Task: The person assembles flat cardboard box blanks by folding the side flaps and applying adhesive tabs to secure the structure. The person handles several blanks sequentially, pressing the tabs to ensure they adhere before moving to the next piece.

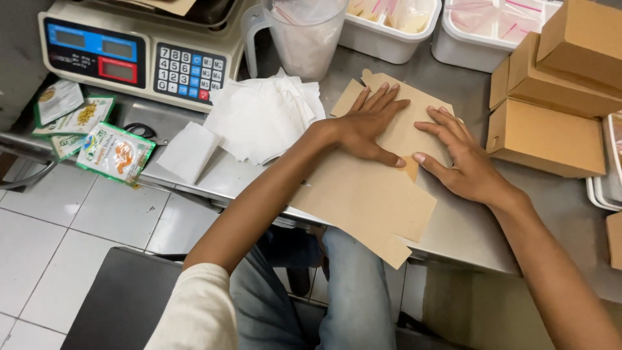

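Observation:
A flat brown cardboard box blank point(369, 201) lies on the steel counter point(557, 207), its near corner hanging over the front edge. My left hand point(368, 123) presses flat on its upper part, fingers spread and pointing away from me. My right hand point(461, 159) lies flat beside it on the blank's right side, fingers pointing left toward the left thumb. Neither hand grips anything; both palms rest on the cardboard.
A stack of white paper sheets point(262, 116) sits left of the blank. Behind it stand a digital scale point(136, 55) and a clear plastic jug point(304, 35). Folded brown boxes point(551, 97) pile at right, white tubs point(389, 29) at back, green sachets point(113, 152) at the left edge.

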